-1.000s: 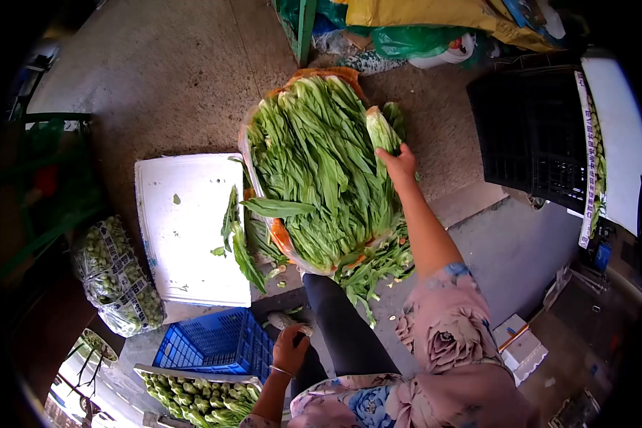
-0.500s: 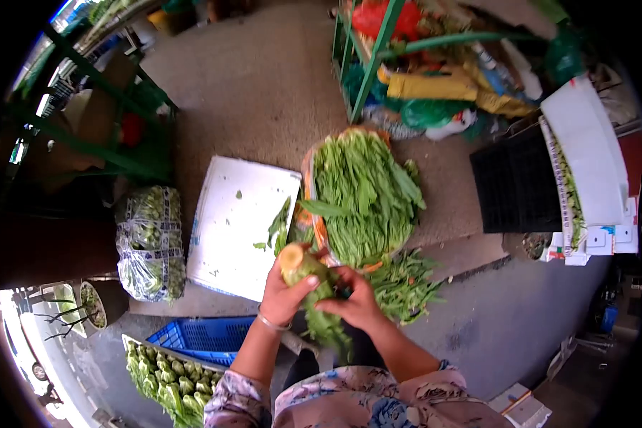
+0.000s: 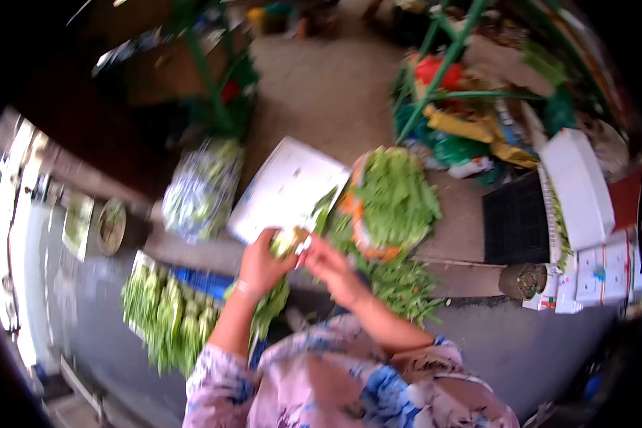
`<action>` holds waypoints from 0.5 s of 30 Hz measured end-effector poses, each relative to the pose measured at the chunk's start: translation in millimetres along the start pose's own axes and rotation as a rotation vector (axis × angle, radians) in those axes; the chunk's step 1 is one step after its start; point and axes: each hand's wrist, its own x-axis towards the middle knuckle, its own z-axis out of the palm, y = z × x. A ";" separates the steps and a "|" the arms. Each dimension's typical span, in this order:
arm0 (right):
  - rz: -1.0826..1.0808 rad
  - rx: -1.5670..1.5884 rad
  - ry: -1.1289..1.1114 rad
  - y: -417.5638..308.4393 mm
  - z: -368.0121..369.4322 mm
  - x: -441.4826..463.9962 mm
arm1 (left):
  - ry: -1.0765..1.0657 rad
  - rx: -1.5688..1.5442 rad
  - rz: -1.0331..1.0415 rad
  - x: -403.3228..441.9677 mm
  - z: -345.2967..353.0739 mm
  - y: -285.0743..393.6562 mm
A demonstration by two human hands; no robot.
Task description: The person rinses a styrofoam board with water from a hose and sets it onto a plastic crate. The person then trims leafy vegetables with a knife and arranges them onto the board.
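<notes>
My left hand (image 3: 258, 265) is wrapped round a celtuce (image 3: 285, 242), its pale cut end pointing up and away from me. The celtuce's leaves hang down below my left wrist. Close beside the cut end is my right hand (image 3: 337, 272), fingers bent together around a small whitish thing (image 3: 303, 247) that is too blurred to name. Beyond my hands lies a white foam board (image 3: 289, 187) with green scraps on it. Right of the board, stripped long leaves (image 3: 396, 203) fill an orange-edged bag, and more loose leaves (image 3: 403, 289) lie in front of it.
At the left, several celtuces (image 3: 171, 314) lie in a crate next to a blue crate (image 3: 200, 281). A plastic-wrapped bundle of greens (image 3: 203, 189) stands behind. A black crate (image 3: 517, 217) and a white foam box (image 3: 578, 185) are at right. Green metal frames (image 3: 446, 68) stand farther back.
My view has turned, so the surroundings have shifted right. The celtuce has moved left with my left hand, its leaves now toward the crates. My right hand has come up to its cut end.
</notes>
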 end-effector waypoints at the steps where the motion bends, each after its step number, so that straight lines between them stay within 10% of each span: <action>1: 0.002 0.001 -0.008 7.1 9.5 -5.9 | 0.018 -0.030 0.017 -9.2 -6.4 -4.2; 15: -0.044 -0.021 -0.094 33.2 86.2 -14.9 | 0.095 0.065 -0.022 -78.9 -59.5 -28.0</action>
